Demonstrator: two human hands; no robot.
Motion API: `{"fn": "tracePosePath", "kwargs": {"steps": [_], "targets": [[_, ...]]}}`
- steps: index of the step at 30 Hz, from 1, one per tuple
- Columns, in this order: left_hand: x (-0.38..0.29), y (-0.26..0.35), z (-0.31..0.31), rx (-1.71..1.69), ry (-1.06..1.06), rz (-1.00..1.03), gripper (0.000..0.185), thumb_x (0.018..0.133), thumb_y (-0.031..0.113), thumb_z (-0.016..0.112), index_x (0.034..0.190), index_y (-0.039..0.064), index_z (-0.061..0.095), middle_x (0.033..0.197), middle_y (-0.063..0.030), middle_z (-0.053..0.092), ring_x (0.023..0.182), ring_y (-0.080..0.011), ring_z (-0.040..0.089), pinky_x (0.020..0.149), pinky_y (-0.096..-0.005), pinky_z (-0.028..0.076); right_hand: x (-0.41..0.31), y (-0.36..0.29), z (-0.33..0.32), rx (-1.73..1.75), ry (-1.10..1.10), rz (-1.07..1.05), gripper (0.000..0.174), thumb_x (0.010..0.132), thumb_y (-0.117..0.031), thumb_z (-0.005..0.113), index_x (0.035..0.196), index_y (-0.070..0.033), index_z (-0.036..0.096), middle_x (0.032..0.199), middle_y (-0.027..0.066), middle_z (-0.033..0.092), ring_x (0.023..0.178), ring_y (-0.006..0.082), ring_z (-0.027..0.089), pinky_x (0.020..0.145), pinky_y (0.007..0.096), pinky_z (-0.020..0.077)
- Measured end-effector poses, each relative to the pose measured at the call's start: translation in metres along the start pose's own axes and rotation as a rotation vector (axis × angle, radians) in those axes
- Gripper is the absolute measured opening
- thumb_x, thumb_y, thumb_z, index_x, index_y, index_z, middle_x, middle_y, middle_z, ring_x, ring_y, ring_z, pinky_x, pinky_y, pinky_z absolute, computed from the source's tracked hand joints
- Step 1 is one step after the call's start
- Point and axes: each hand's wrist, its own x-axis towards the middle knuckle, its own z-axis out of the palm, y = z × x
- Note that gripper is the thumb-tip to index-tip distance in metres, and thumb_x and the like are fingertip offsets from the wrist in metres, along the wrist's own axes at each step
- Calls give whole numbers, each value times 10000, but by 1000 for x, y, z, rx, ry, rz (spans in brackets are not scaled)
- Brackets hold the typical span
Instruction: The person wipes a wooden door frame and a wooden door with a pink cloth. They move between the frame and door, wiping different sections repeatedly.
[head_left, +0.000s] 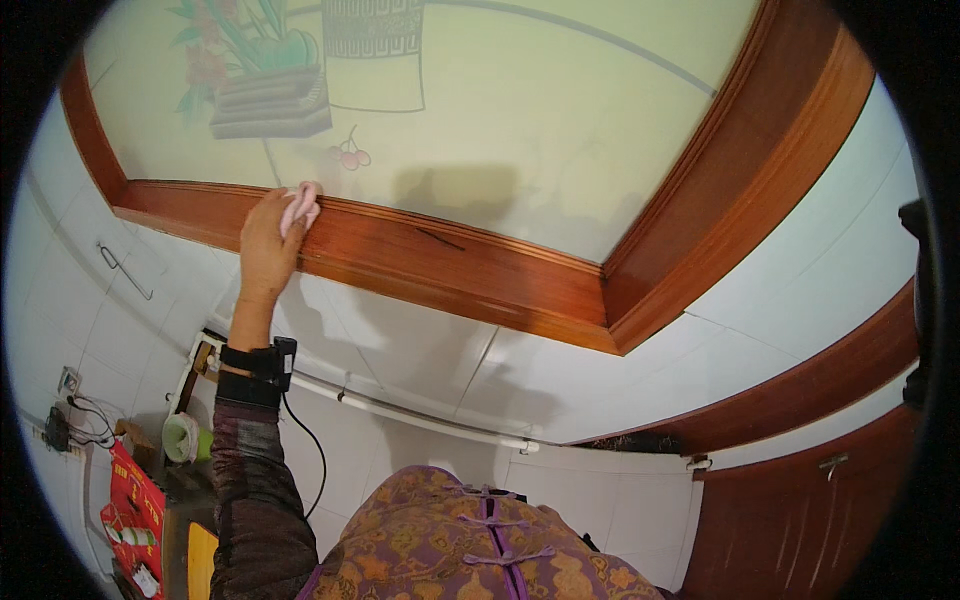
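My left hand (270, 241) holds a folded pink cloth (301, 210) against the wooden window frame's lower ledge (450, 259), left of its middle. The cloth touches the inner edge, where the ledge meets a frosted glass pane (480, 135) with painted flowers, books and cherries. A thin dark stick-like thing (441, 239) lies on the ledge to the right of my hand. A black strap with a small device and a cable is on my left wrist. My right hand is out of view.
White wall tiles surround the frame, and a white pipe (420, 420) runs along the wall below. At lower left are a green bin (180, 439), a red-covered surface (139, 487) with small items, and a wall socket (69, 381) with cables. A reddish-brown door (795, 510) stands at lower right.
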Motion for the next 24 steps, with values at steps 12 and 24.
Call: {"fn": "tracePosePath", "kwargs": {"steps": [12, 24], "targets": [[10, -13, 6, 177, 21, -174, 381, 915, 223, 636, 1232, 13, 630, 1330, -187, 597, 1226, -383, 541, 1033, -462, 426, -5, -116, -107, 327, 59, 412, 412, 905, -380, 640, 1075, -14, 722, 964, 146, 734, 887, 251, 698, 778, 395, 557], [-13, 209, 62, 59, -114, 181, 360, 837, 125, 706, 1178, 28, 643, 1290, -188, 606, 1157, -396, 560, 984, -478, 457, 97, -219, -249, 628, 377, 67, 252, 930, -264, 578, 912, -28, 664, 869, 120, 697, 779, 257, 678, 681, 400, 528]]}}
